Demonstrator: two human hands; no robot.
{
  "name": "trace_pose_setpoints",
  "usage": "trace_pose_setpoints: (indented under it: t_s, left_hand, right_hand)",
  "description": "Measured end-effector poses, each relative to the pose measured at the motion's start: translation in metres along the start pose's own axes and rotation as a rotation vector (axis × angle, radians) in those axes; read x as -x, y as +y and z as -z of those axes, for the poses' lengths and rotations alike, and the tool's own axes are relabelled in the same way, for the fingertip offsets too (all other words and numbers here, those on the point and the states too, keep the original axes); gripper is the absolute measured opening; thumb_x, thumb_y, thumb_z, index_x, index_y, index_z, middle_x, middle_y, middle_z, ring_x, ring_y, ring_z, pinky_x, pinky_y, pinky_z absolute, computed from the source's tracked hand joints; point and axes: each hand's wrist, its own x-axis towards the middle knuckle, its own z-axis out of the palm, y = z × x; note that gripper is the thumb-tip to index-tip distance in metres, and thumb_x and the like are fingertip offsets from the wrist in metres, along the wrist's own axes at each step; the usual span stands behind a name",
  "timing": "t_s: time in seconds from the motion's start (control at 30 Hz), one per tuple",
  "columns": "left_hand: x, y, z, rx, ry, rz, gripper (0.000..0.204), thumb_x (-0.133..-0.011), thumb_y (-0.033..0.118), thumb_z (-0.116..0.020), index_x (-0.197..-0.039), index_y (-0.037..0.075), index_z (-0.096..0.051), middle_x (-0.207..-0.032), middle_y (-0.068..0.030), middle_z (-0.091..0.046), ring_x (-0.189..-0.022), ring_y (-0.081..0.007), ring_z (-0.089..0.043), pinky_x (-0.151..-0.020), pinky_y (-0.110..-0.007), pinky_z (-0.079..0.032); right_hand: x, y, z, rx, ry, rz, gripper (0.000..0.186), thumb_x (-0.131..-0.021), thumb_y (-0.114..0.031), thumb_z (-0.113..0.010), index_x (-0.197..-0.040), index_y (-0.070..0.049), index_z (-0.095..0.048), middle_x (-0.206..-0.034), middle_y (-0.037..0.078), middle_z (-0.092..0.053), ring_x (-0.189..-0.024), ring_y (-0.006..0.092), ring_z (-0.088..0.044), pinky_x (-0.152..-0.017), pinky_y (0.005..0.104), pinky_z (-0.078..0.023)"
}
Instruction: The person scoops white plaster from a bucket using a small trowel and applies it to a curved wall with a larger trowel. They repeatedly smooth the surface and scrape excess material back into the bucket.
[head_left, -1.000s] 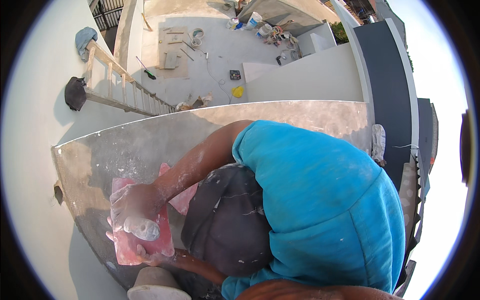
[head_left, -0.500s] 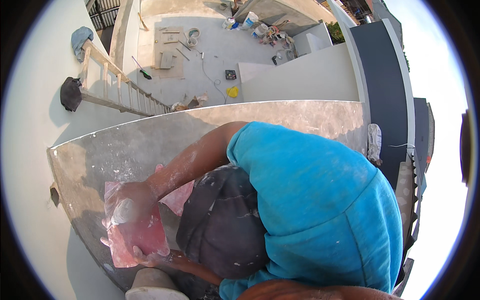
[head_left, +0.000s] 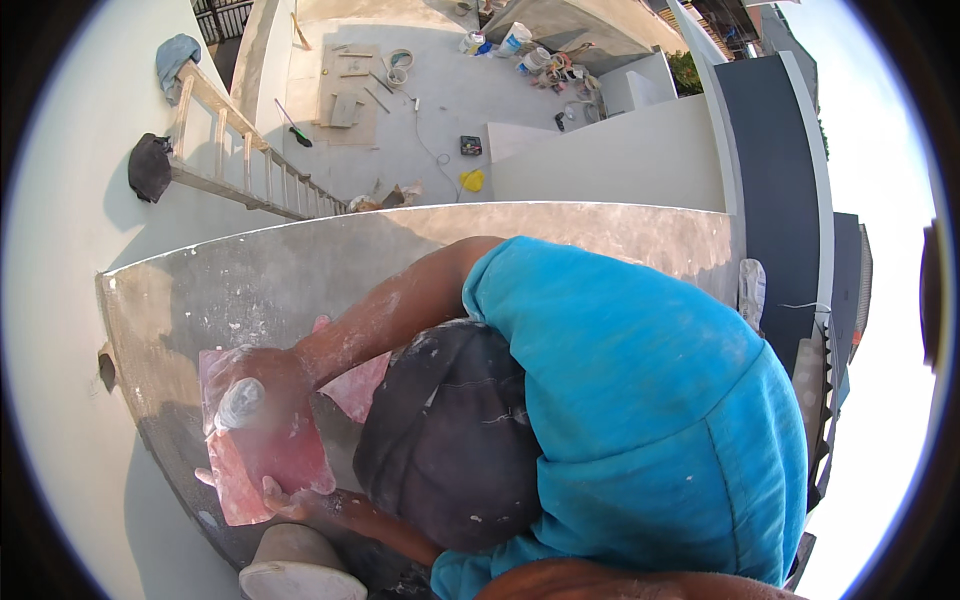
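Observation:
My right arm reaches across from the right, and my right hand (head_left: pixel 268 378) is closed over the handle of a red plastering float (head_left: pixel 292 455) smeared with pale plaster. A whitish knob-like end (head_left: pixel 241 402) shows at this hand. Below it my left hand (head_left: pixel 290 503) grips the float's lower edge, the thumb on the near face and a fingertip showing past the far side. Another pinkish-red flat piece (head_left: pixel 358 388) lies partly hidden behind my right forearm. Between my arms bulges a rounded dark cloth (head_left: pixel 445 440) with white specks.
A pale bucket (head_left: pixel 295 555) stands just below my left hand. The grey plastered surface (head_left: pixel 270 280) ends at a white edge, with a lower floor beyond. There, a ladder (head_left: pixel 247 165) leans on the left wall; buckets (head_left: pixel 514 40) and tools stand farther off.
Both hands and the red float have moved slightly left and up in the picture. The background has shifted a little to the right. The grip looks the same.

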Motion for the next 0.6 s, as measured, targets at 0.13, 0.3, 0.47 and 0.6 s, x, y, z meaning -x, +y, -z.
trace_pose_setpoints:
  t_s: [0.13, 0.3, 0.47, 0.6]
  left_hand:
    - [0.003, -0.001, 0.003, -0.001, 0.005, -0.001, 0.070, -0.072, 0.014, -0.053, -0.140, -0.003, -0.042, -0.130, -0.0204, -0.049, -0.117, -0.0337, -0.053, -0.096, -0.045, -0.048]
    - [0.003, 0.001, 0.000, 0.006, 0.003, -0.007, 0.070, -0.073, 0.014, -0.053, -0.140, -0.003, -0.042, -0.130, -0.0203, -0.049, -0.117, -0.0333, -0.052, -0.096, -0.045, -0.047]
    - [0.002, 0.002, 0.002, 0.008, 0.006, -0.014, 0.070, -0.073, 0.014, -0.053, -0.140, -0.003, -0.042, -0.131, -0.0202, -0.049, -0.117, -0.0330, -0.052, -0.096, -0.044, -0.047]
    - [0.004, 0.001, 0.000, 0.018, -0.010, -0.006, 0.070, -0.074, 0.013, -0.053, -0.140, -0.003, -0.042, -0.131, -0.0201, -0.049, -0.117, -0.0327, -0.052, -0.096, -0.044, -0.047]
  right_hand:
    - [0.003, -0.001, -0.002, -0.057, 0.019, -0.024, 0.044, -0.076, -0.036, -0.072, -0.115, -0.017, -0.069, -0.106, 0.006, -0.067, -0.097, 0.0260, -0.062, -0.085, 0.0424, -0.048]
    - [-0.003, 0.007, 0.001, -0.135, 0.047, -0.035, 0.041, -0.076, -0.035, -0.072, -0.114, -0.018, -0.070, -0.105, 0.006, -0.067, -0.096, 0.0261, -0.063, -0.085, 0.0417, -0.049]
    - [-0.003, -0.003, -0.005, -0.017, 0.041, -0.042, 0.041, -0.076, -0.034, -0.072, -0.113, -0.017, -0.070, -0.104, 0.006, -0.067, -0.097, 0.0264, -0.063, -0.085, 0.0413, -0.049]
    - [-0.002, -0.008, -0.004, 0.033, 0.038, -0.056, 0.040, -0.076, -0.033, -0.072, -0.113, -0.017, -0.070, -0.104, 0.006, -0.067, -0.097, 0.0267, -0.063, -0.085, 0.0410, -0.049]
